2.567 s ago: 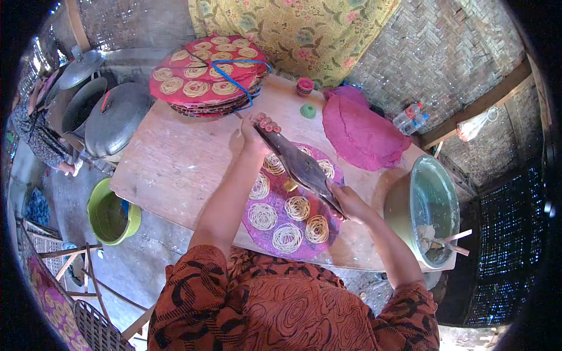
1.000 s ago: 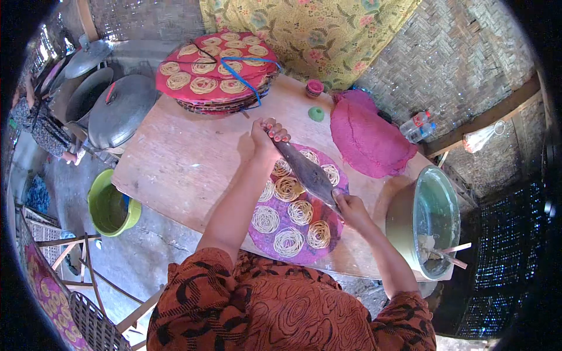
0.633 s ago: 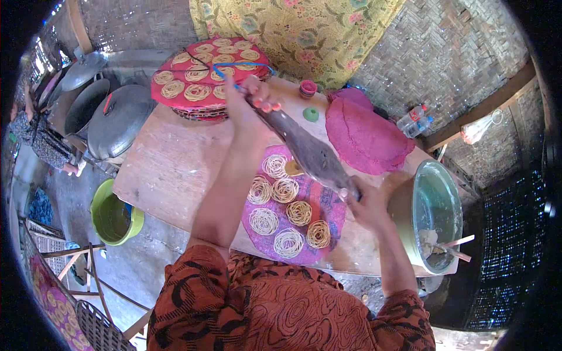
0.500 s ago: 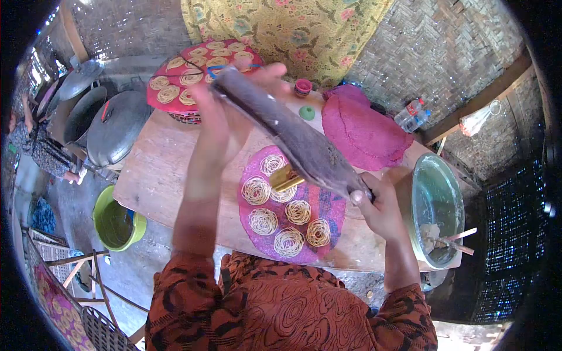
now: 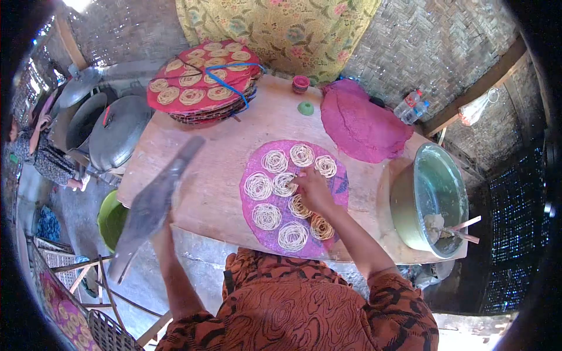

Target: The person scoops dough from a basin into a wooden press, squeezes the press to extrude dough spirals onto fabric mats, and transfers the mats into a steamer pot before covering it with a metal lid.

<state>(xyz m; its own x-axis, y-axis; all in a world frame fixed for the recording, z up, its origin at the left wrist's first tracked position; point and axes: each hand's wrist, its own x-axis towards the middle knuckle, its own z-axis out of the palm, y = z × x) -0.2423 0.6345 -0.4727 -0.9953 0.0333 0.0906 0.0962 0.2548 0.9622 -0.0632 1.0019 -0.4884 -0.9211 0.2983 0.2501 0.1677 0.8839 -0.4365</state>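
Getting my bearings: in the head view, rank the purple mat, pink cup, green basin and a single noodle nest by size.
1. Purple mat
2. Green basin, not far behind
3. Noodle nest
4. Pink cup

Apparent size only.

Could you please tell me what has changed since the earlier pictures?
The right hand has let go of the press and moved left to the nests on the mat, fingers at the middle one. The left hand alone now holds the press, swung left and partly past the edge of the table. The stack and tub stayed put.
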